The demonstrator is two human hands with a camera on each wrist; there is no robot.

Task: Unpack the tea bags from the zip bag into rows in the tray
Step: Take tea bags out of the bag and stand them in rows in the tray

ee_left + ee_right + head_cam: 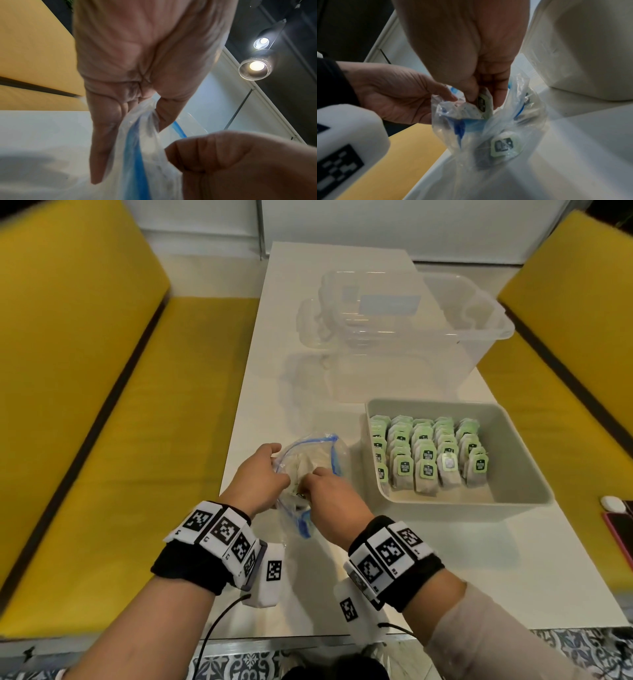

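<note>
A clear zip bag (310, 460) with a blue zip strip lies on the white table (445, 559) in front of me. My left hand (263, 470) pinches the bag's open rim (137, 121) between thumb and fingers. My right hand (329, 491) reaches into the mouth and pinches a tea bag (482, 104) by its green tag. Another tea bag (498, 148) lies inside the zip bag. To the right stands the grey tray (513, 446), holding several rows of green-tagged tea bags (428, 453).
A large clear plastic bin (445, 337) with smaller clear containers (342, 313) inside stands at the table's far end. Yellow benches (85, 405) flank the table. A pink-edged phone (620, 525) and a small white object (611, 503) lie at the right edge.
</note>
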